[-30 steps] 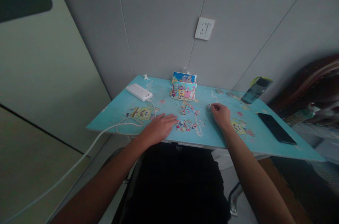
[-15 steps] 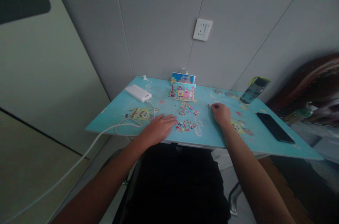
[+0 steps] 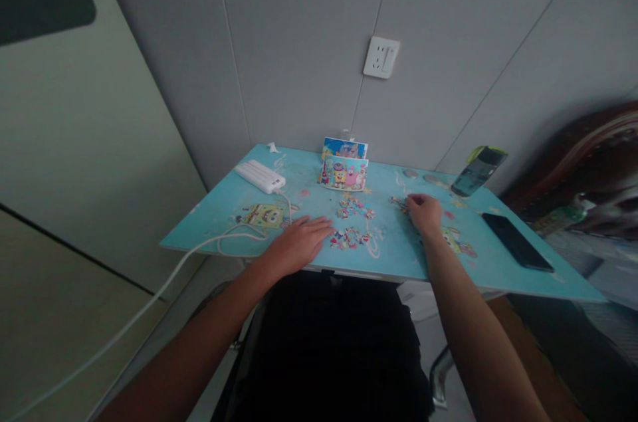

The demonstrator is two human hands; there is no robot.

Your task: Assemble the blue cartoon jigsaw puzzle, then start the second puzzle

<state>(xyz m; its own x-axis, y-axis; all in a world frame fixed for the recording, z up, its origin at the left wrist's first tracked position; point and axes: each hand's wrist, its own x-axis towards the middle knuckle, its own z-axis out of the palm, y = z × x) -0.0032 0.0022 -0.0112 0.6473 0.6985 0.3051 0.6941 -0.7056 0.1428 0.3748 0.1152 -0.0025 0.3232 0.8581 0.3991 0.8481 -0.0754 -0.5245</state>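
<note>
On the blue cartoon-printed table [image 3: 309,169], my left hand [image 3: 303,241] lies flat with its fingers stretched out. Its fingertips reach the edge of a pile of small colourful puzzle pieces [image 3: 350,238]. A second pile of puzzle pieces [image 3: 355,208] lies just beyond. To the right, my right hand [image 3: 425,211] is closed, its fingers drawn together beside a small cluster of pieces [image 3: 399,203]. Whatever its fingertips hold is too small or hidden to make out. Two cartoon picture cards [image 3: 343,173] stand upright behind the piles.
A white power bank [image 3: 260,176] with a white cable [image 3: 199,246] lies at the left. At the right are a dark bottle [image 3: 479,171] with a green strap and a black phone [image 3: 517,241]. A wall with a socket [image 3: 381,57] rises behind the table.
My right hand has shifted slightly right, and more of the small cluster of pieces beside it shows. My left hand has stayed in place.
</note>
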